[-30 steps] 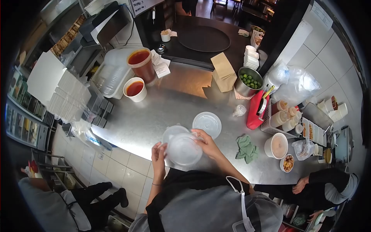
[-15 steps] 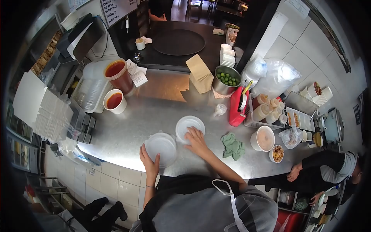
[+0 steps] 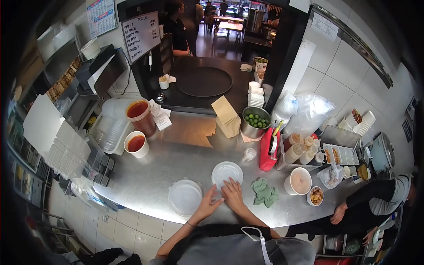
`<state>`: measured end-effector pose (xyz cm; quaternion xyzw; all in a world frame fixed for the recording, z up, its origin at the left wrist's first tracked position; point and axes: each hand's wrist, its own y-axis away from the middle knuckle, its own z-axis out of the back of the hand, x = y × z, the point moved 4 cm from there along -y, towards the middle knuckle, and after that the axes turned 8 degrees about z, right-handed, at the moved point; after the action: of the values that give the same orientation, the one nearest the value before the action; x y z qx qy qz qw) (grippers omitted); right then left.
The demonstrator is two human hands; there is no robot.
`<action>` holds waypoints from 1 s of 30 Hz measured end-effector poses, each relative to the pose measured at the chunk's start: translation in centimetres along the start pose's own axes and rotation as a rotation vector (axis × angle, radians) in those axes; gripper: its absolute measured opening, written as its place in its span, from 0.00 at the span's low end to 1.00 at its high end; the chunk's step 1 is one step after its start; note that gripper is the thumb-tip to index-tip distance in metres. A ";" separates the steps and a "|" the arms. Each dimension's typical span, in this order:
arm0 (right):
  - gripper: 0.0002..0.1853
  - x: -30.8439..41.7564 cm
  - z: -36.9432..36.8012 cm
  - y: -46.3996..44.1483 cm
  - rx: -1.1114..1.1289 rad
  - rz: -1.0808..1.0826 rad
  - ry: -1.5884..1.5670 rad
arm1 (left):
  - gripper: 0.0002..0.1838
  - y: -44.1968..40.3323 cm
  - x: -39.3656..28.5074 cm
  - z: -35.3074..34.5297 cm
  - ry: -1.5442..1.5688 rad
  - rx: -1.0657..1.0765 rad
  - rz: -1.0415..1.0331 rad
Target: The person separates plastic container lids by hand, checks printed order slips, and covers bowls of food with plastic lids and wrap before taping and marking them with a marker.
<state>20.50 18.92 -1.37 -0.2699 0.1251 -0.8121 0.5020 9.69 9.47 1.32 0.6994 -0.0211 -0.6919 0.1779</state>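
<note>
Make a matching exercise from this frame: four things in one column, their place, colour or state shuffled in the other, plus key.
Things:
1. cloth
2. limes
3. tray
4. right hand

Place, colour or state:
A. in a metal pot
B. over a plastic lid
C. black, round
D. green, crumpled

Pairs: 1-D, 2-A, 3-C, 4-B

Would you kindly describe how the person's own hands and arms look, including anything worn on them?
The left hand and right hand are bare, without gloves; a thin dark band circles the left wrist. No sleeves cover the forearms.
</note>
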 end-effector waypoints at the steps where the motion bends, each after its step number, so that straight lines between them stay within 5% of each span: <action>1: 0.07 0.0 0.0 0.2 -0.006 -0.015 -0.001 | 0.40 -0.3 0.5 -0.5 0.024 0.026 0.049; 3: 0.05 0.1 0.2 0.2 -0.019 -0.049 -0.005 | 0.41 -0.8 1.5 -1.2 0.069 0.078 0.149; 12: 0.05 1.1 2.0 -1.6 -0.081 -0.155 -0.167 | 0.46 -1.2 0.1 -2.1 -0.063 0.089 -0.008; 18: 0.07 1.5 3.9 -2.9 -0.136 -0.223 -0.227 | 0.45 0.0 -2.2 -2.0 -0.336 -0.134 -0.365; 21: 0.08 1.1 4.1 -3.1 -0.157 -0.226 -0.239 | 0.43 -0.1 -1.8 -2.3 -0.270 0.028 -0.293; 30: 0.07 0.1 5.2 -3.1 -0.201 -0.234 -0.356 | 0.41 -0.5 -1.1 -2.3 -0.504 0.042 -0.381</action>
<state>21.12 20.65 4.44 -0.4702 0.0827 -0.7879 0.3890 11.80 10.75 2.14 0.5007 0.0527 -0.8638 0.0195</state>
